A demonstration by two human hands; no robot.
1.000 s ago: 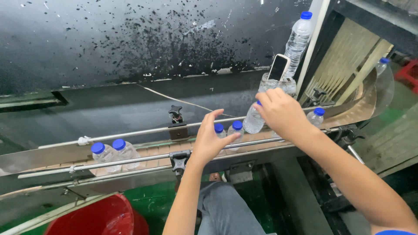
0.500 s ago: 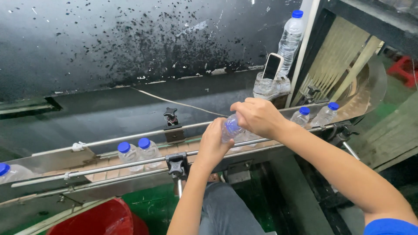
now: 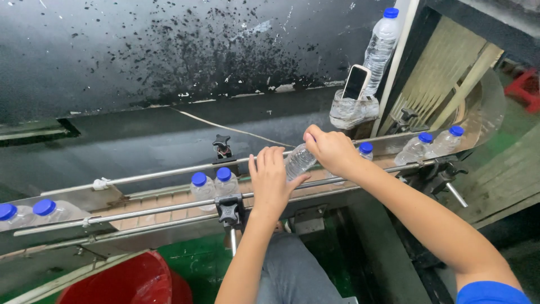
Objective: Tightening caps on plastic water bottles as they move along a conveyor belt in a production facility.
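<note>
Your right hand [image 3: 332, 149] has its fingers clamped around the top of a clear plastic bottle [image 3: 298, 161], which is tilted above the middle of the conveyor [image 3: 163, 205]. Your left hand [image 3: 270, 180] is flat, fingers together, touching the lower end of the bottle. Two blue-capped bottles [image 3: 214, 183] stand upright just beside your left hand, between the guide rails [image 3: 152, 175].

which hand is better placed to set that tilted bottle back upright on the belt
Right, probably: the right hand already grips the tilted bottle at its top, while the left hand only rests against its lower end.
</note>
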